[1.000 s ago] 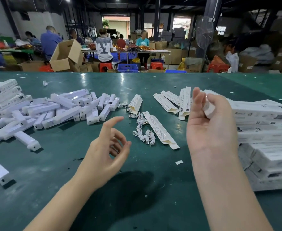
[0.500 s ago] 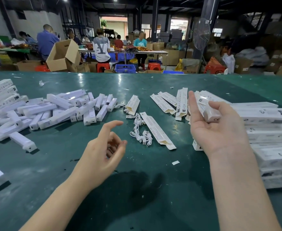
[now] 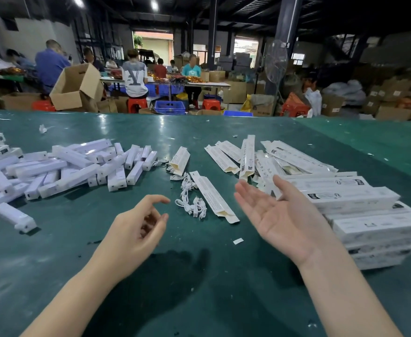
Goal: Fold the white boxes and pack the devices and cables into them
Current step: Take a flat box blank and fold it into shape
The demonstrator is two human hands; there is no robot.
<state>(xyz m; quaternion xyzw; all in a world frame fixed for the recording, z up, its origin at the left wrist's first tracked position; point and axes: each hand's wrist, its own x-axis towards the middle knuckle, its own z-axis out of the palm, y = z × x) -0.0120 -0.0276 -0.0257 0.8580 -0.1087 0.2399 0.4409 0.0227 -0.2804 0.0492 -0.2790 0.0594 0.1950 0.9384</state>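
White boxes [image 3: 360,190] are all over the right side of the green table [image 3: 199,276]. The closed ones sit in a stack at the right edge, and a bunch of unfolded flat ones [image 3: 247,155] are fanned out behind, toward the middle. One flat box [image 3: 213,197] lies on its own at a slant, closer to the centre, with its end flap open. Right beside it, touching or nearly so, is a small tangle of white cables [image 3: 191,203], and a few more cables [image 3: 160,163] trail back toward another flat box [image 3: 180,160].

The devices [image 3: 73,166], long white bars, are heaped on the left half of the table, with one loner [image 3: 13,216] lying apart nearer the front.

Neither hand is holding anything. The left hand [image 3: 136,232] hovers over the table just left of the cables, fingers loosely curled with the thumb and forefinger apart. The right hand [image 3: 282,217] is palm up with fingers spread out straight, right in front of the box stack.

A little white paper scrap [image 3: 238,241] sits on the table between the two hands. Behind the table, people are sitting at other tables, with cardboard cartons [image 3: 75,87] and red stools [image 3: 136,103] around.
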